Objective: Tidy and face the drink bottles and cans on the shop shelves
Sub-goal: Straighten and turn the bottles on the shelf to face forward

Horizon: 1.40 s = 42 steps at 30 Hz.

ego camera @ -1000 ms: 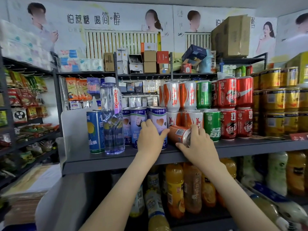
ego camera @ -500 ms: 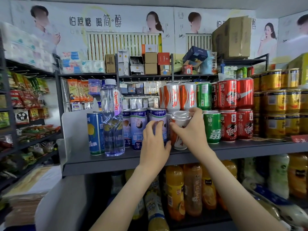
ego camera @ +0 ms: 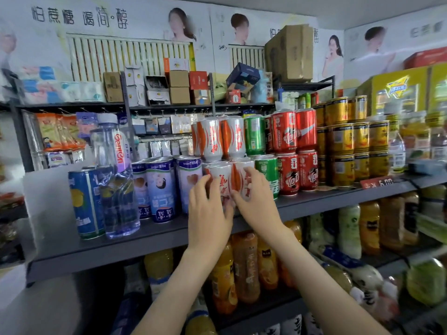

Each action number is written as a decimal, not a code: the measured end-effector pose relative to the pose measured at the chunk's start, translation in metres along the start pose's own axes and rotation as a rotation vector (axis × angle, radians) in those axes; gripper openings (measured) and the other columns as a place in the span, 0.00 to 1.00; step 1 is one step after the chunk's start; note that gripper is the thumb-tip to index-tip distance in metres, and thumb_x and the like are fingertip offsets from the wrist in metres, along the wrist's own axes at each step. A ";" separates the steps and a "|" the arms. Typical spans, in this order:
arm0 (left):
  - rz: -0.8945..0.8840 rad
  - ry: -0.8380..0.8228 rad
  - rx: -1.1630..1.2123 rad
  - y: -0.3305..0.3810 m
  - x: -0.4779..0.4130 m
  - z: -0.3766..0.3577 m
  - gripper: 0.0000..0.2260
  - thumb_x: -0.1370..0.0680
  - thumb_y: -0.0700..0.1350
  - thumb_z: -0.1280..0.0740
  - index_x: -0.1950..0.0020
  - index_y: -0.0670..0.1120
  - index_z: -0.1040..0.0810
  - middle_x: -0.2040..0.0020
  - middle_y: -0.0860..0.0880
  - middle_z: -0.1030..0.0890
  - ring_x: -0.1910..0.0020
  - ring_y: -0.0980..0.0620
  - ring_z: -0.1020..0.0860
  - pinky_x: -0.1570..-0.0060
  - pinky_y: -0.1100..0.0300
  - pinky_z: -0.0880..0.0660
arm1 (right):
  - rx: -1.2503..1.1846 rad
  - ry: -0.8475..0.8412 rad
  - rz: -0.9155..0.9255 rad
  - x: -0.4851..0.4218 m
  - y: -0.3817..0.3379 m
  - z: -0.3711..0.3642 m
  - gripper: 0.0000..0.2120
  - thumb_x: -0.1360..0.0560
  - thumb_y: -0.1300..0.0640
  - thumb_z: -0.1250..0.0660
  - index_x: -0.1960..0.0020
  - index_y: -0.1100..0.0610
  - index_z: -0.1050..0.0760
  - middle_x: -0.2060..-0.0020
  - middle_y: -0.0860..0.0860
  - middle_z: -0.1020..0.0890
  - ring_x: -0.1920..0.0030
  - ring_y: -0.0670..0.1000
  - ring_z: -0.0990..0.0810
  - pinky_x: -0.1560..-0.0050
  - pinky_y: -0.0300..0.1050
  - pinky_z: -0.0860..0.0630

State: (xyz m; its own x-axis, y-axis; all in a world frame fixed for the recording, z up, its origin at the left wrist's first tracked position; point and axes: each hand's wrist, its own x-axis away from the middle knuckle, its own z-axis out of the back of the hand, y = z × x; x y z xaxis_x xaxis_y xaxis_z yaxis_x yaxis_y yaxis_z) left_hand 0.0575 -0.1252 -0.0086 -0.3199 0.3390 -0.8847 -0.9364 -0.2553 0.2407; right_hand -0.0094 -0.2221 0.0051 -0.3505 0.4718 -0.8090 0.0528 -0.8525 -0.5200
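Gripped an upright white-and-orange can (ego camera: pixel 220 181) with the left hand (ego camera: pixel 208 209), fingers curled narrowly round its left side. Wrapped the right hand (ego camera: pixel 256 201) round the matching can (ego camera: pixel 240 176) touching it on the right, fingers curved. Located both cans near the front of the grey shelf (ego camera: pixel 157 232), between purple-topped cans (ego camera: pixel 159 187) on the left and a green can (ego camera: pixel 267 172) on the right. Noted a second tier of cans (ego camera: pixel 212 139) above, further back.

left grip (ego camera: pixel 208 209) wraps upright white-and-orange drink can (ego camera: pixel 221 180) on grey metal shelf (ego camera: pixel 169 238) | right grip (ego camera: pixel 256 197) curls round neighbouring white-and-orange can (ego camera: pixel 243 174) | green can (ego camera: pixel 267 175) just right | clear plastic water bottle (ego camera: pixel 116 177) well left | pale-blue slim cans (ego camera: pixel 159 189) between bottle and left grip
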 end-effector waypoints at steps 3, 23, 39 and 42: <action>-0.021 -0.093 0.175 0.028 -0.002 -0.010 0.17 0.22 0.44 0.35 0.33 0.46 0.29 0.40 0.48 0.23 0.41 0.51 0.27 0.46 0.64 0.34 | 0.092 0.004 0.029 0.008 0.014 0.033 0.21 0.24 0.60 0.34 0.33 0.59 0.34 0.42 0.49 0.28 0.42 0.42 0.33 0.42 0.25 0.40; 0.140 -0.423 0.504 0.362 -0.012 -0.245 0.12 0.22 0.50 0.36 0.41 0.48 0.26 0.52 0.54 0.21 0.54 0.57 0.23 0.54 0.61 0.26 | 0.334 0.122 -0.234 -0.002 0.264 0.401 0.16 0.24 0.58 0.34 0.37 0.58 0.30 0.50 0.50 0.28 0.45 0.52 0.27 0.49 0.39 0.32; -0.068 -0.335 0.121 0.434 -0.066 -0.429 0.28 0.24 0.47 0.32 0.28 0.45 0.40 0.31 0.48 0.35 0.31 0.50 0.39 0.34 0.59 0.39 | 0.497 -0.195 0.286 -0.091 0.453 0.463 0.20 0.26 0.59 0.31 0.35 0.61 0.30 0.41 0.55 0.27 0.41 0.51 0.30 0.42 0.45 0.28; -0.075 -0.332 0.073 0.444 -0.075 -0.444 0.31 0.25 0.49 0.32 0.27 0.46 0.42 0.30 0.48 0.36 0.30 0.50 0.41 0.33 0.60 0.41 | 0.395 -0.175 0.396 -0.106 0.460 0.468 0.18 0.25 0.58 0.32 0.37 0.61 0.29 0.45 0.53 0.27 0.45 0.46 0.30 0.45 0.35 0.32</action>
State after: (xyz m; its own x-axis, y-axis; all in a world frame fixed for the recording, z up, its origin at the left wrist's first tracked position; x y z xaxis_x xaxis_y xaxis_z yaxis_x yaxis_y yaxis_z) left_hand -0.2704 -0.6661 -0.0126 -0.2680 0.6339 -0.7255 -0.9631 -0.1569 0.2186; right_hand -0.3854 -0.7698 -0.0205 -0.5263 0.0845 -0.8461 -0.1294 -0.9914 -0.0184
